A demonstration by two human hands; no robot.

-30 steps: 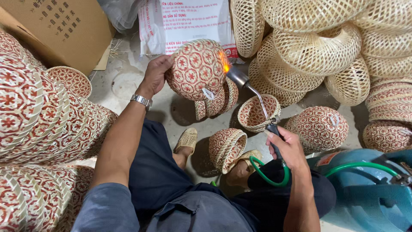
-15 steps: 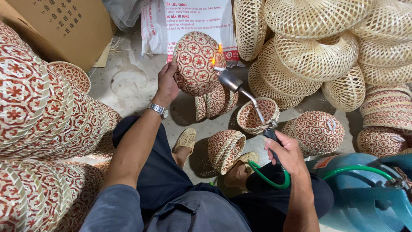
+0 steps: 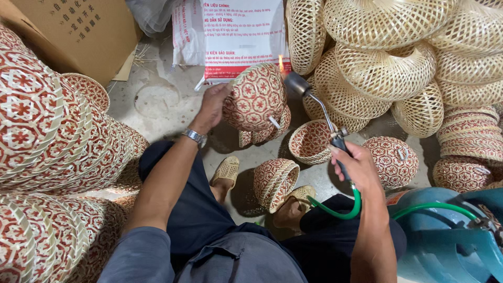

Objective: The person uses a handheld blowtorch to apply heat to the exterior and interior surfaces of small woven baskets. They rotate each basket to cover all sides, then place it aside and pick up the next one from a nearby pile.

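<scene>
My left hand [image 3: 214, 106] grips the rim of a round red-and-white woven basket [image 3: 255, 97] and holds it up above the floor. My right hand [image 3: 352, 167] is closed on the handle of a gas torch [image 3: 317, 102]. The torch's metal nozzle points at the basket's upper right edge, where a small flame [image 3: 281, 63] burns. A green hose [image 3: 346, 209] runs from the torch handle to a blue gas cylinder [image 3: 445, 236] at the lower right. A wristwatch [image 3: 194, 137] sits on my left wrist.
Stacks of red patterned baskets [image 3: 47, 136] fill the left side. Plain pale woven baskets [image 3: 387, 63] are piled at the upper right. Loose patterned baskets [image 3: 275, 181] lie on the concrete floor by my sandalled feet. A cardboard box [image 3: 78, 31] and a printed sack [image 3: 236, 36] stand behind.
My left hand has turned the basket and shifted it slightly right. The torch nozzle has moved up along the basket's right edge, and the flame now sits at its top.
</scene>
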